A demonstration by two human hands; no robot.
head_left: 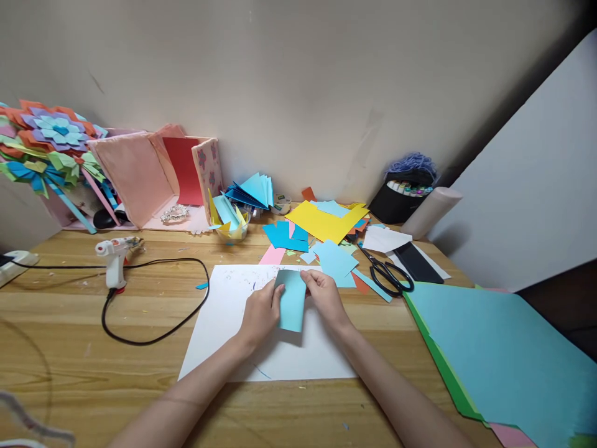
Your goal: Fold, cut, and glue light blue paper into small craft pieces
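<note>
A light blue piece of paper (291, 305), seemingly folded into a narrow rectangle, is held up just over a large white sheet (209, 342). My left hand (260, 311) grips its left edge, thumb on the near face. At the upper right corner, my right hand (325, 295) pinches the paper between thumb and fingers. The fingers behind the paper are partly hidden. Colored marks dot the upper part of the white sheet.
Black-handled scissors (386, 274) and blue scraps (333, 258) lie right of center. A corded glue gun (115, 261) stands at left. Big colored sheets (494, 348) cover the right side. Behind are a yellow sheet (321, 219), a plastic cup (233, 231) and a marker case (394, 202).
</note>
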